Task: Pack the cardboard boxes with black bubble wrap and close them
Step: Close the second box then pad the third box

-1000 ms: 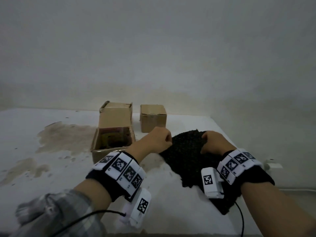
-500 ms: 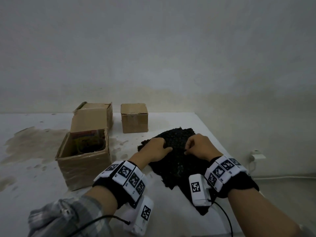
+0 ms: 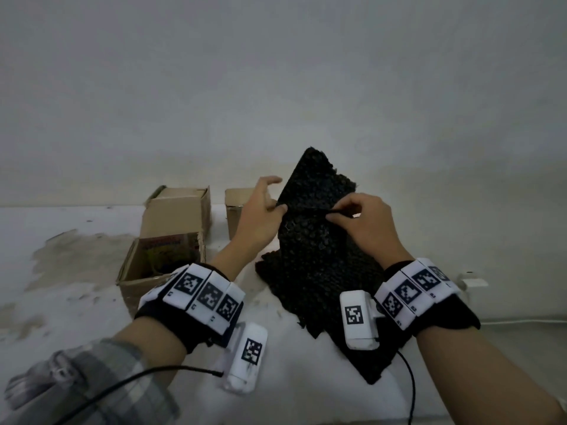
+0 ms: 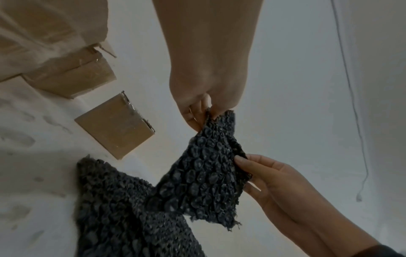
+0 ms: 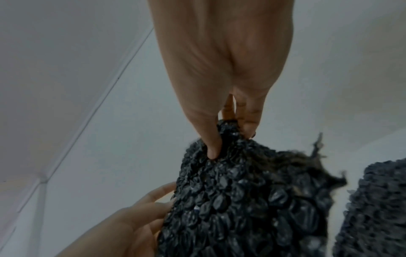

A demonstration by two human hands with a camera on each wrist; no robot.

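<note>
Both hands hold one sheet of black bubble wrap [image 3: 316, 188] up above the table. My left hand [image 3: 277, 207] pinches its left edge, with the forefinger sticking out; the left wrist view shows the same pinch on the sheet [image 4: 208, 173]. My right hand [image 3: 333, 214] pinches the sheet's right edge, seen close in the right wrist view [image 5: 241, 200]. More black wrap lies in a pile [image 3: 316, 277] below the hands. An open cardboard box [image 3: 132, 271] with something colourful inside stands to the left. A small closed box [image 3: 234, 210] stands behind my left hand.
A third cardboard box [image 3: 184, 194] stands behind the open one, against the wall. The white table [image 3: 76, 302] bears brown stains at the left. Its right edge runs just past the wrap pile. A white plug [image 3: 472, 282] and cable [image 3: 521, 321] lie on the right.
Both hands were down on the wrap pile. They have now lifted one sheet off it and hold it up between them.
</note>
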